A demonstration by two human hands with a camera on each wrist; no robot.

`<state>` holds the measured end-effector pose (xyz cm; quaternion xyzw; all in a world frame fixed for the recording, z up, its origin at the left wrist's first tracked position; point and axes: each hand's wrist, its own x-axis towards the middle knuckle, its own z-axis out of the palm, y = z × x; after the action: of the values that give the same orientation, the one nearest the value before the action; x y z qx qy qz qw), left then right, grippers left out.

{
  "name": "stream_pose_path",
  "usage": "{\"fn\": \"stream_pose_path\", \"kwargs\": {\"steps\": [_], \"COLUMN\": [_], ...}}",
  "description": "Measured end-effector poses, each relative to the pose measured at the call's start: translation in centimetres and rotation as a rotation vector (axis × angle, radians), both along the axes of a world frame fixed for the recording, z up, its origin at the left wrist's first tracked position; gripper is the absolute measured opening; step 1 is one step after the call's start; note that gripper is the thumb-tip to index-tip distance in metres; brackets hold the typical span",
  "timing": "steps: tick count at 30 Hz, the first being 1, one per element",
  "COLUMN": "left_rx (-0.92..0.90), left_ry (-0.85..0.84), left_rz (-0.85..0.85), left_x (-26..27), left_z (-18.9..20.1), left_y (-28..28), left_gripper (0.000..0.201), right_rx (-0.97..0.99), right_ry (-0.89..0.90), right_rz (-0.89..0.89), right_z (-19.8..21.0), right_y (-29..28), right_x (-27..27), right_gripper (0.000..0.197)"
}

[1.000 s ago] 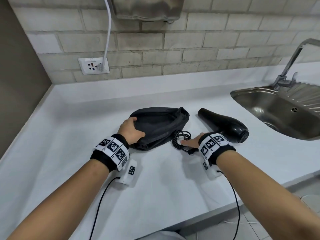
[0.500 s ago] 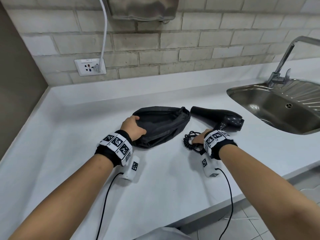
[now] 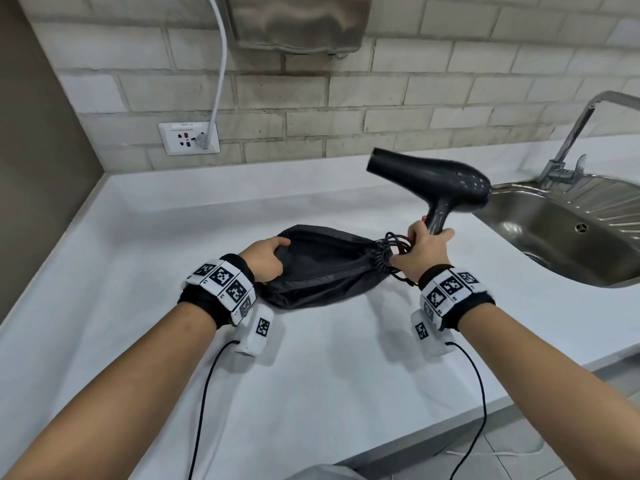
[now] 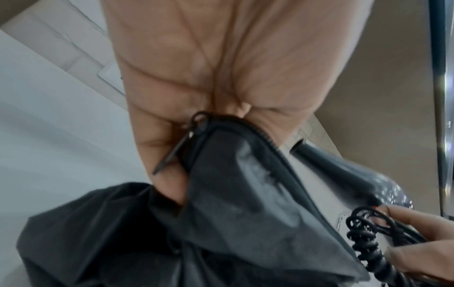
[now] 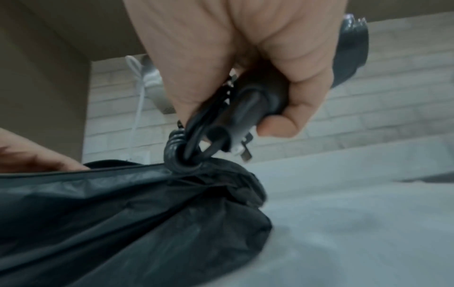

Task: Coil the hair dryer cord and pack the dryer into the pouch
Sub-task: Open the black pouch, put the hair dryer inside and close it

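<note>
A black hair dryer (image 3: 436, 183) is raised above the white counter, nozzle pointing left. My right hand (image 3: 424, 249) grips its handle (image 5: 265, 97) together with the bundled black coiled cord (image 3: 391, 251) and plug (image 5: 236, 134). The black fabric pouch (image 3: 322, 268) lies on the counter just left of that hand, its zippered mouth open. My left hand (image 3: 265, 256) pinches the pouch's zipper edge (image 4: 240, 136) and holds it up. The cord bundle (image 4: 366, 233) hangs at the pouch's right end.
A steel sink (image 3: 571, 230) with a tap (image 3: 571, 143) lies to the right. A wall socket (image 3: 188, 137) with a white cable (image 3: 220, 74) is at the back left. The white counter (image 3: 138, 237) ends at a front edge near me.
My right hand has lifted the dryer off the counter by its handle, cord gathered in the same grip, and carried it over the pouch's right end. My left hand kept hold of the pouch.
</note>
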<state>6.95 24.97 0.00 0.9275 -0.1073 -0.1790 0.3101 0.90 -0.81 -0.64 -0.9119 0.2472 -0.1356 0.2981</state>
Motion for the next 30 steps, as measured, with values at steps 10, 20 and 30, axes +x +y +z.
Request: {"fn": "stream_pose_path", "kwargs": {"steps": [10, 20, 30], "left_rx": [-0.229, -0.720, -0.752], "left_ry": [0.285, 0.336, 0.349], "left_rz": [-0.217, 0.110, 0.226], "left_x": [-0.2, 0.7, 1.5], "left_z": [0.4, -0.5, -0.2], "left_y": [0.4, 1.9, 2.5], "left_gripper": [0.066, 0.054, 0.023], "right_rx": [-0.127, -0.344, -0.492], "right_ry": [-0.174, 0.025, 0.121], "right_rz": [0.301, 0.479, 0.590], "right_z": [-1.3, -3.7, -3.4], "right_y": [4.9, 4.7, 4.6], "right_x": [1.3, 0.2, -0.6], "right_gripper": [0.041, 0.048, 0.061]}}
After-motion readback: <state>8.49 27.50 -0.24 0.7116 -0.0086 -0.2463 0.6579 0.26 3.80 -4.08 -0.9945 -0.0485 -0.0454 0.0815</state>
